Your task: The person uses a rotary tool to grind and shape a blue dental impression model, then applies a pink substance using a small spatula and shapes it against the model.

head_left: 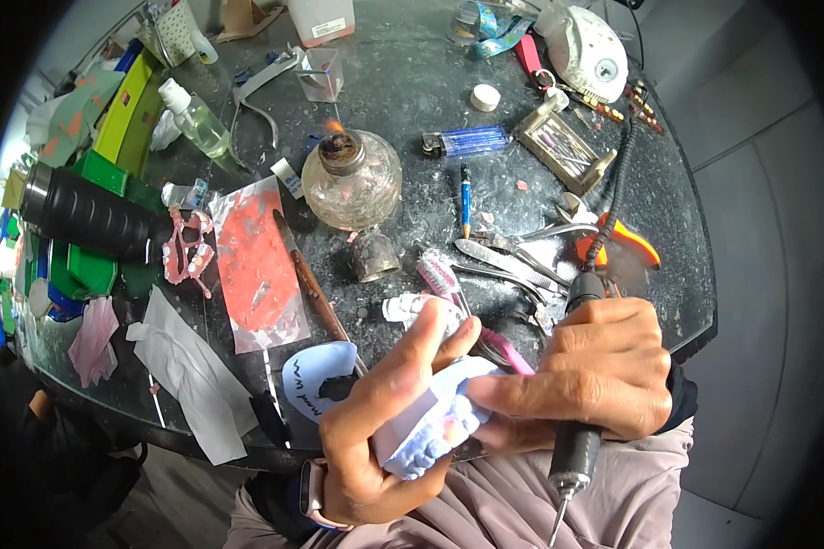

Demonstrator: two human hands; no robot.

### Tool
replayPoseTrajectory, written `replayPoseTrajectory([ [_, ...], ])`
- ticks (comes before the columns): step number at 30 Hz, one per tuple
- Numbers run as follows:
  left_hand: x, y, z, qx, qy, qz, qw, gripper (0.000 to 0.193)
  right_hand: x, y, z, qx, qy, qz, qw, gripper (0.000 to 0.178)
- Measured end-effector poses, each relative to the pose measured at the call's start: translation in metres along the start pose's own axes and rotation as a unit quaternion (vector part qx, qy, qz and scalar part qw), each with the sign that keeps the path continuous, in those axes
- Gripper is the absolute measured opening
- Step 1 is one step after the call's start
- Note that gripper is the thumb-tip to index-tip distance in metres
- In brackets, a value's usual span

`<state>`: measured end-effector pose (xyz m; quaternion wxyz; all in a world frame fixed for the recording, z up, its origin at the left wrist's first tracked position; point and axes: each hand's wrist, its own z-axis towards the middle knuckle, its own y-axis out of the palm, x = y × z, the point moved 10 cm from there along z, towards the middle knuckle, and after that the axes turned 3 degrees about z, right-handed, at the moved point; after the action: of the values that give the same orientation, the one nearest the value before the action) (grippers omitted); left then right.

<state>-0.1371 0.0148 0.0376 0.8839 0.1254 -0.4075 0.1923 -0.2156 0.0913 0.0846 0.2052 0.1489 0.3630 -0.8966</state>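
Observation:
A pale blue dental plaster cast [423,441] with a row of teeth is gripped in my left hand [362,439], its thumb and fingers around the base. My right hand [609,371] is closed around a black rotary handpiece [575,453], whose thin metal bur points down over my lap. The right thumb also reaches across to the cast and touches its teeth side. Left of the cast, another pale blue plaster piece [304,377] with handwriting rests on the table. A pink-handled brush [438,274] lies beyond my hands.
A glass spirit lamp [352,188] burns with a small flame at centre. Left of it lie a red wax sheet [256,261], a brown-handled knife [316,293] and a black bottle [87,212]. Pliers [618,242] and metal tools crowd the right. The handpiece cord [621,174] runs back.

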Motion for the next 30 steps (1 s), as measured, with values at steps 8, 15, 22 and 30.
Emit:
replayPoseTrajectory([
  [8, -0.028, -0.003, -0.011, -0.043, -0.315, -0.268, 0.909, 0.082, -0.022, 0.001, -0.008, 0.055, -0.138, -0.034, 0.988, 0.035],
  [15, -0.041, 0.011, -0.028, -0.176, -0.440, -0.236, 0.848, 0.062, -0.028, 0.010, -0.008, 0.054, -0.131, -0.010, 0.990, 0.035],
  [22, -0.040, 0.012, -0.026, -0.219, -0.414, -0.193, 0.862, 0.051, -0.029, 0.010, -0.008, 0.016, -0.129, -0.022, 0.991, 0.030],
  [30, -0.049, 0.014, -0.041, -0.147, -0.566, -0.202, 0.786, 0.075, -0.019, 0.018, 0.000, -0.064, -0.036, -0.238, 0.969, 0.025],
])
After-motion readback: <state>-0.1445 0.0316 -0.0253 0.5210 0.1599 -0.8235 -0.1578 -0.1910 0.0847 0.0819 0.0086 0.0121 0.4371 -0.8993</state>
